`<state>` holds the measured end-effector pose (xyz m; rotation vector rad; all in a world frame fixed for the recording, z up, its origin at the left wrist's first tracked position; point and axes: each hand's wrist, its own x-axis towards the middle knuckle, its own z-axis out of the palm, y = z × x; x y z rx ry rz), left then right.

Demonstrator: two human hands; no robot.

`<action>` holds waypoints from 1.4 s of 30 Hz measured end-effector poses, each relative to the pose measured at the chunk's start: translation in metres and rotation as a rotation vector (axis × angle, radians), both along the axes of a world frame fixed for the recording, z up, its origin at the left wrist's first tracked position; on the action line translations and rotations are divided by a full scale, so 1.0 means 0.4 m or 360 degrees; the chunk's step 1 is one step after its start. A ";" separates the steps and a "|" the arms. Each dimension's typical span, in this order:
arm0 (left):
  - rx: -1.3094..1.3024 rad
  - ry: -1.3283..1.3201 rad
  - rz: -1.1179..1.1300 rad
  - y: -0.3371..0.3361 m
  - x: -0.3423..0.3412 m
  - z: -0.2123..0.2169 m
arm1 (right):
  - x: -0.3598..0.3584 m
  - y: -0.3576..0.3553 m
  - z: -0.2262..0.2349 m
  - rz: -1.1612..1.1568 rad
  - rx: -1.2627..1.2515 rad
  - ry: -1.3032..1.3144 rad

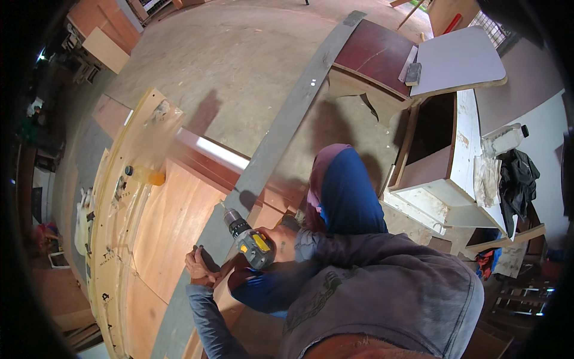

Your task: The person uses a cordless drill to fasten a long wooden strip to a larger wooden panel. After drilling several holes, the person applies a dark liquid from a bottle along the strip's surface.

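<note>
My right hand (281, 242) is wrapped round the handle of a cordless drill (256, 245) with a grey and yellow body. Its black chuck and thin bit point up and left, over a long grey strip of board (287, 119). Lower on that strip, my left hand (200, 267) bends its fingers over the left edge. Beside its fingers is a dark patch, and I cannot tell whether it is a shadow or a thing. The drill's grip is partly hidden by my hand. Left of the strip lies a light plywood panel (173, 230).
A bottle of orange liquid (146, 175) lies on the plastic-covered panel (113, 239) at the left. On the right stand a white-sided cabinet carcass (430, 170), a pale board with rounded corners (457, 60), a clear bottle (505, 139) and a black cloth (519, 182). My bent knee (350, 191) is close by.
</note>
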<state>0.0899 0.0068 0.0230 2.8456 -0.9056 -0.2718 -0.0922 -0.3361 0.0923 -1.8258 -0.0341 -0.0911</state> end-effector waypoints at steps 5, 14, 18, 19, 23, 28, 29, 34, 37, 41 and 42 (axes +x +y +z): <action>-0.0334 0.0089 -0.0160 -0.029 0.022 -0.010 | 0.000 -0.022 -0.015 -0.0114 -0.0052 0.0039; -0.0576 0.0191 -0.0178 -0.220 0.009 0.114 | 0.002 -0.014 0.000 -0.0191 0.0018 -0.0023; -0.0867 0.0190 -0.0230 -0.294 0.030 0.123 | -0.009 -0.017 -0.004 -0.0150 0.0024 -0.0088; -0.0905 0.0211 -0.0216 -0.317 0.032 0.155 | -0.010 -0.017 -0.011 -0.0155 0.0047 -0.0121; -0.0888 0.0152 -0.0434 -0.424 0.031 0.166 | 0.008 0.005 -0.053 -0.0174 -0.0004 -0.0256; -0.1943 0.1422 0.0476 -0.595 0.064 0.132 | 0.028 0.047 0.043 -0.0265 -0.0127 -0.0223; -0.1469 0.0471 -0.0082 -0.585 0.090 0.057 | 0.023 0.059 0.026 -0.0291 -0.0138 -0.0173; -0.0801 -0.0179 -0.0222 -0.524 0.008 -0.010 | 0.017 0.090 -0.047 -0.0219 0.0017 -0.0147; -0.0507 -0.0267 -0.0010 -0.438 -0.078 -0.010 | 0.016 0.100 -0.048 -0.0138 -0.0413 -0.0182; -0.0190 -0.0253 0.0464 -0.167 -0.145 0.015 | 0.006 0.093 -0.046 -0.0082 -0.0392 -0.0092; -0.0145 -0.0268 0.0570 -0.074 -0.142 -0.010 | 0.005 0.092 -0.048 -0.0057 -0.0367 -0.0070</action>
